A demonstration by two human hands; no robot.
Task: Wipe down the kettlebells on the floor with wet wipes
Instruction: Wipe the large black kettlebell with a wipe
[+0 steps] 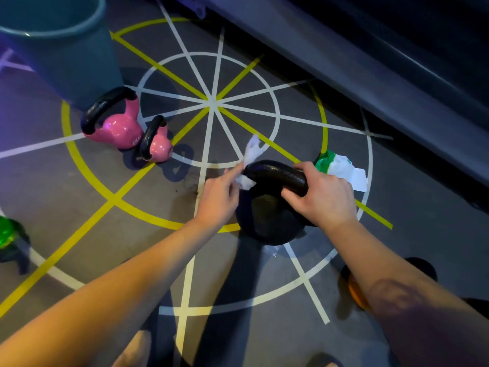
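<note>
**Item under work:** the black kettlebell (267, 221) stands on the floor (79, 213) at centre, near the person.

**Hands:**
- The right hand (322, 197) is clamped on the right end of the handle (275, 174), fingers curled under the bar to steady the bell.
- The left hand (219, 200) pinches a wet wipe (252, 152) against the left end of the handle. A loose corner of the wipe stands up beyond the fingers.

**Assessment:**
- Only a small part of the wipe appears to bear on the bar.
- The wipe would do better wrapped round the handle and drawn along its full length.
- The right hand covers one end of the bar. In my judgement that grip must move before that end can be cleaned, and the body of the bell comes after.
- The bell should be kept steady so it does not tip.

**Outstanding, as judged:**
- The larger pink kettlebell (116, 128) and the smaller pink kettlebell (158, 147) sit close together at far left.
- A green kettlebell (6, 234) sits at the left edge.

**Supplies:** the pack of wipes (338, 166) lies just beyond the right hand, within reach.
</note>
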